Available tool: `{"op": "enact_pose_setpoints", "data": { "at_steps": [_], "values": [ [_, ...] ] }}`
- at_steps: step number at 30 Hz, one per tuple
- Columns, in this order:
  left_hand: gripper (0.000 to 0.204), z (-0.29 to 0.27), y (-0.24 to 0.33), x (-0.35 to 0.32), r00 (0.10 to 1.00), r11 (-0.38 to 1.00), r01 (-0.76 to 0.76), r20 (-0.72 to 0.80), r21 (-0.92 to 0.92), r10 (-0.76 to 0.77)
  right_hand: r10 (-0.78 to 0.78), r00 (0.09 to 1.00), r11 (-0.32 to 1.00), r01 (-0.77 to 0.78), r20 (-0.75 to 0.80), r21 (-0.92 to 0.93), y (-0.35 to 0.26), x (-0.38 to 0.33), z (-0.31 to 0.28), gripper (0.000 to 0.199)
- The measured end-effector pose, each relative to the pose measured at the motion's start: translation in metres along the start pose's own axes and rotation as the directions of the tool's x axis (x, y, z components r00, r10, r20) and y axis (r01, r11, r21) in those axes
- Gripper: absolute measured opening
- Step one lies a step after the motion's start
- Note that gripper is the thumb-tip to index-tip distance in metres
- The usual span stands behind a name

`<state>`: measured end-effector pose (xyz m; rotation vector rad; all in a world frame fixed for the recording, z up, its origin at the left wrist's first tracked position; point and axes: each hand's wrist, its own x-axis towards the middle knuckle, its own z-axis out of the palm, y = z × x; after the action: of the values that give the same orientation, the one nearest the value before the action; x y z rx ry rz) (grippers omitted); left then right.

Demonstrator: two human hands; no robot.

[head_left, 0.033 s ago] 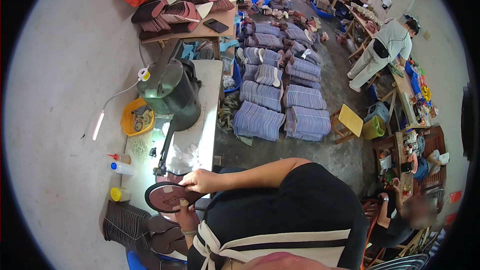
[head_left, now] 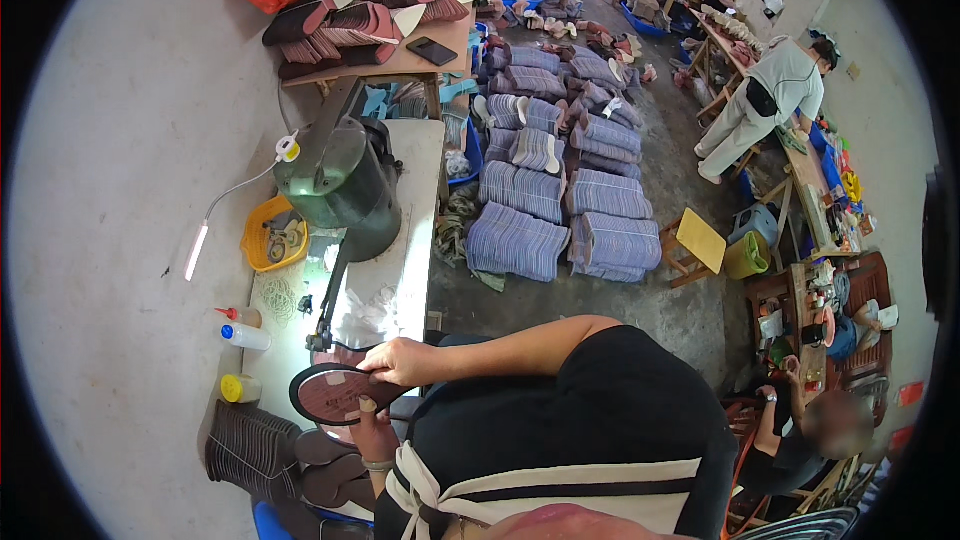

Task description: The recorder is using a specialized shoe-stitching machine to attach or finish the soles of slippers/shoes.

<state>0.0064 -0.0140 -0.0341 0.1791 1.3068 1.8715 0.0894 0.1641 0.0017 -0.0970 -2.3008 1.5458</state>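
Observation:
A maroon shoe insole [head_left: 325, 396] with a black bound edge is held at the end of the sewing machine's [head_left: 335, 185] arm, at the lower left. My right hand [head_left: 402, 362] reaches in from the right and grips the insole's upper right edge, fingers curled over it. Below it, my left hand [head_left: 374, 434], with a bracelet at the wrist, pinches the insole's lower edge, its thumb on top. Under the insole, a pinkish surface shows in part. The needle area is too small and partly hidden to make out.
A yellow basket [head_left: 276, 234], a white bottle with blue cap [head_left: 246, 337] and a yellow-lidded jar [head_left: 240, 388] stand along the table's left side. Stacked dark soles [head_left: 252, 452] lie below. Striped insole stacks [head_left: 517, 243] cover the floor; a wooden stool [head_left: 701, 241] stands beyond. Other people work at right.

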Motion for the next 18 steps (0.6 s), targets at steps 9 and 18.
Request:
{"op": "enact_pose_setpoints", "data": {
  "at_steps": [9, 18],
  "values": [
    [0.042, -0.008, -0.003, 0.002, 0.998, 1.0, -0.016, 0.058, -0.013, 0.017, -0.009, 1.0, 0.999, 0.008, 0.01, 0.039, -0.002, 0.002, 0.0, 0.029],
    [0.044, -0.007, 0.0, 0.0, 1.0, 1.0, -0.011, 0.023, -0.009, 0.011, -0.013, 1.0, 1.0, 0.012, 0.012, 0.016, 0.001, 0.004, 0.006, 0.029]
  ]
}}
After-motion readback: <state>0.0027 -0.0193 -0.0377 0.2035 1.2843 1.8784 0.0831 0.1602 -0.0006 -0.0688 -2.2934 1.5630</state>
